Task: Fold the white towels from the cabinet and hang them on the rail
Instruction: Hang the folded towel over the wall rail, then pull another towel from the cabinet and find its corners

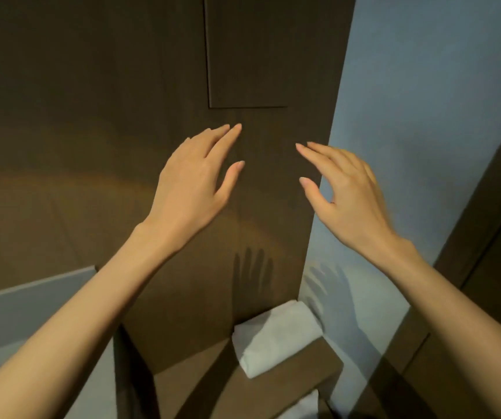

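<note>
While both arms reach up, the left hand (193,179) and the right hand (344,192) are held in front of a dark brown cabinet (107,116). Both hands are spread wide and hold nothing. The fingers point up toward twelve o'clock, and the two hands are near each other but apart. A folded white towel (275,338) lies on a brown shelf (276,394) at six o'clock, well below the hands. It sits right at the foot of the cabinet. Another bit of white cloth (300,408) peeks in at the bottom edge. A pale blue wall (424,86) stands at three o'clock. Hand shadows fall on the cabinet and wall above the towel.
</note>
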`<state>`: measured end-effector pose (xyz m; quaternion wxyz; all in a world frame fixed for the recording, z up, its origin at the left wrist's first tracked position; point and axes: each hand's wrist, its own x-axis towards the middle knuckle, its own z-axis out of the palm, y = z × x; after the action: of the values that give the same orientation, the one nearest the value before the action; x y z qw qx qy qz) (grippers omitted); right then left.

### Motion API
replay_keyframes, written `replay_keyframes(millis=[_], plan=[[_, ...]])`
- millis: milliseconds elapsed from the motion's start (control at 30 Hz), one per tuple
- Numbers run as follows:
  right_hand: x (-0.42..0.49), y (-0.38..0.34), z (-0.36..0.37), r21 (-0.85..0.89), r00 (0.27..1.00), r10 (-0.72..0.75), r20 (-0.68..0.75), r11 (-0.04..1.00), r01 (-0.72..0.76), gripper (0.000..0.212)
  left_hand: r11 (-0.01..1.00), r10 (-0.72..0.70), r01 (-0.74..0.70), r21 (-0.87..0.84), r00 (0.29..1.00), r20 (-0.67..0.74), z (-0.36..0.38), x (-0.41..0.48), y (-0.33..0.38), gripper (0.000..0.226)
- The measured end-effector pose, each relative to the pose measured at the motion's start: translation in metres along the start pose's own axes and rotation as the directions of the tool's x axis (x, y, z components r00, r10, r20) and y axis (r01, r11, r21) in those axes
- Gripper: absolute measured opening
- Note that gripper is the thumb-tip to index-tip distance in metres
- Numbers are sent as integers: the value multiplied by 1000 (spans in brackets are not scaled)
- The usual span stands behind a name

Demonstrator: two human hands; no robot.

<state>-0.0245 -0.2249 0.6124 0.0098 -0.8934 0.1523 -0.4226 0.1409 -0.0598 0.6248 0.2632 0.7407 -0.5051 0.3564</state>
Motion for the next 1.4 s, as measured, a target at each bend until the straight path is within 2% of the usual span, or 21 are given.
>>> replay_keyframes(millis=[400, 567, 800, 967, 1133, 1267, 1400], plan=[[-155, 14, 35, 70, 951, 71, 301, 993, -96, 43, 991, -119, 130, -29, 962, 246, 33, -148, 61, 49], [-230, 27, 44, 139, 898, 76, 432, 979, -150, 41, 977, -192, 212, -21, 919, 344, 39, -216, 95, 49], [-343, 48, 85, 118, 787, 100, 608, 970, -214, 33, 950, -255, 312, -26, 819, 514, 85, -329, 124, 48], [-428, 63, 156, 162, 788, 113, 605, 952, -260, 27, 917, -324, 398, 33, 692, 645, 158, -412, 119, 49], [-512, 82, 255, 95, 666, 133, 734, 951, -294, 27, 878, -398, 464, 118, 568, 720, 252, -507, 101, 51], [-587, 104, 350, 72, 637, 115, 762, 963, -260, 29, 874, -418, 458, 159, 546, 726, 334, -585, 78, 50], [-659, 130, 442, 62, 634, 134, 762, 959, -277, 28, 874, -442, 449, 187, 572, 690, 409, -656, 51, 49]])
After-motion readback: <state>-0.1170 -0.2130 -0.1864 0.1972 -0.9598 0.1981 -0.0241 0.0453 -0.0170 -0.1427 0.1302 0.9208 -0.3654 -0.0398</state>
